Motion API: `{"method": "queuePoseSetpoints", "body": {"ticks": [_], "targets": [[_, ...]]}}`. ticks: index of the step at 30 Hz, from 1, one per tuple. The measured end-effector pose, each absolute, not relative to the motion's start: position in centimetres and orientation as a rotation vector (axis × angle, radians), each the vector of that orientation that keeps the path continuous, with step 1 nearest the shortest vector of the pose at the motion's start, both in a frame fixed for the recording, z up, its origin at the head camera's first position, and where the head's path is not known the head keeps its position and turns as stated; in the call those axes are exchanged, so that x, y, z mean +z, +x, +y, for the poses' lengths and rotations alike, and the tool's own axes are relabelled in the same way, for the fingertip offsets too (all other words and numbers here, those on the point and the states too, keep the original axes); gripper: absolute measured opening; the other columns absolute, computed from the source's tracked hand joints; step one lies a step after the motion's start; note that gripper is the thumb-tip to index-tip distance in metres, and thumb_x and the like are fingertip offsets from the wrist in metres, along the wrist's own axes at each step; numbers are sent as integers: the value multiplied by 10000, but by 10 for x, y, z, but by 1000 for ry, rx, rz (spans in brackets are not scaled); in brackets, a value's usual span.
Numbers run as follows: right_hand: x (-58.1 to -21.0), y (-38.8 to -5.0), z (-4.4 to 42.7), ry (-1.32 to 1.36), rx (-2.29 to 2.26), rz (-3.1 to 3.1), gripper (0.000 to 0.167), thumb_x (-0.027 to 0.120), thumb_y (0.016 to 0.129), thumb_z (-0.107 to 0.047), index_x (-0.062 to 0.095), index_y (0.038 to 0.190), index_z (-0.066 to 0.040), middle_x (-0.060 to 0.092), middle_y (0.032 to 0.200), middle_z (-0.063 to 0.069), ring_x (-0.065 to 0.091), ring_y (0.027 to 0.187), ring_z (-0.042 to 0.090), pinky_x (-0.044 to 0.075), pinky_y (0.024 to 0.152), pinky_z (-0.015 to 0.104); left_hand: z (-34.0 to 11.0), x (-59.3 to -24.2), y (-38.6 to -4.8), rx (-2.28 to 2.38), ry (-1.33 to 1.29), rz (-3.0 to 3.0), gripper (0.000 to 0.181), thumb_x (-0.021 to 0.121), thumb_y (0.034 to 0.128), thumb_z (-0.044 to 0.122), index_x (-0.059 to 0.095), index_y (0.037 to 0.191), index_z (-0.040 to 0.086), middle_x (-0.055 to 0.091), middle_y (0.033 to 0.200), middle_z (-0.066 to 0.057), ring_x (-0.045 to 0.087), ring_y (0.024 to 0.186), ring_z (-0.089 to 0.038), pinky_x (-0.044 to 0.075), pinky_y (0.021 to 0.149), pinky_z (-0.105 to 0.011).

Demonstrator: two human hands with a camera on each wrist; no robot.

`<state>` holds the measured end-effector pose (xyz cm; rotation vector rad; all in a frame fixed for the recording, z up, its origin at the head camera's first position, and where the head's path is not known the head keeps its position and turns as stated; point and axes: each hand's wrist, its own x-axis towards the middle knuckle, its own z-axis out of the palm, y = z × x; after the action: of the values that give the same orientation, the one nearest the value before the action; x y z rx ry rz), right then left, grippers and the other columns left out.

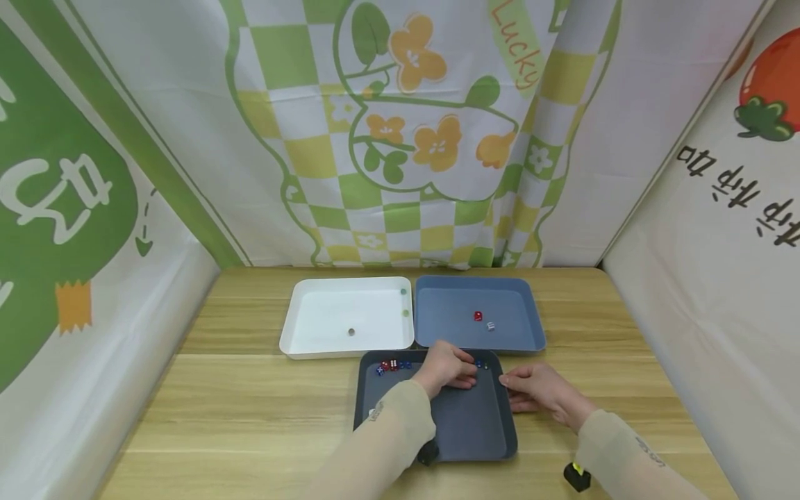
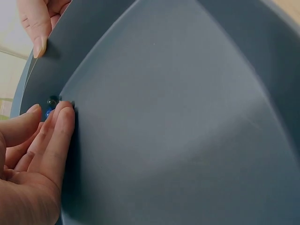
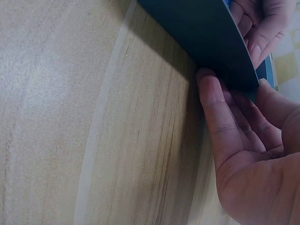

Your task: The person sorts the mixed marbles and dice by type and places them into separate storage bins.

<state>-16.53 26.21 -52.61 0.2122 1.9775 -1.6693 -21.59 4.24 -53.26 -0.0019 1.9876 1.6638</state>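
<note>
A dark grey tray (image 1: 471, 423) stands nearest me on the wooden table. My left hand (image 1: 446, 368) reaches over it, its extended fingers by the far wall, next to a blue piece and a dark, shiny piece (image 2: 52, 101) in the far right corner. Whether they touch these pieces I cannot tell. With thumb on the rim and fingers against the outside, my right hand (image 3: 255, 136) pinches the tray's right side near that corner. Several red and blue dice (image 1: 392, 364) lie along the far wall, left of my left hand. My left forearm hides part of the tray.
Behind are a white tray (image 1: 325, 283) with a few small round pieces and a blue tray (image 1: 450, 340) holding a red die (image 1: 478, 316) and a clear-looking die (image 1: 490, 326). A printed curtain (image 1: 406, 229) hangs at the table's far edge; cloth walls flank both sides.
</note>
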Motion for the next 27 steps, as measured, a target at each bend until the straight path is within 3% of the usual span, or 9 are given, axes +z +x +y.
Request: {"method": "queuePoseSetpoints", "body": {"ticks": [17,27], "targets": [[-524,-167,263,218,-1667,1952,396,645,1022,-165,627,1258,152,755,1003,170,752,880,227,652,798,397,60,-531,-211,1668,-42,1932,273,720,917,-30,697,1185,-80,758,906,-156,772,802,-293,660,678,-355],[-526,-167,264,217,-1657,1950,395,647,1022,-173,632,1255,146,756,1010,184,753,890,236,652,799,401,69,-532,-209,1629,-66,1959,225,719,900,-66,710,1125,-69,750,852,-153,772,765,-277,657,661,-337]]}}
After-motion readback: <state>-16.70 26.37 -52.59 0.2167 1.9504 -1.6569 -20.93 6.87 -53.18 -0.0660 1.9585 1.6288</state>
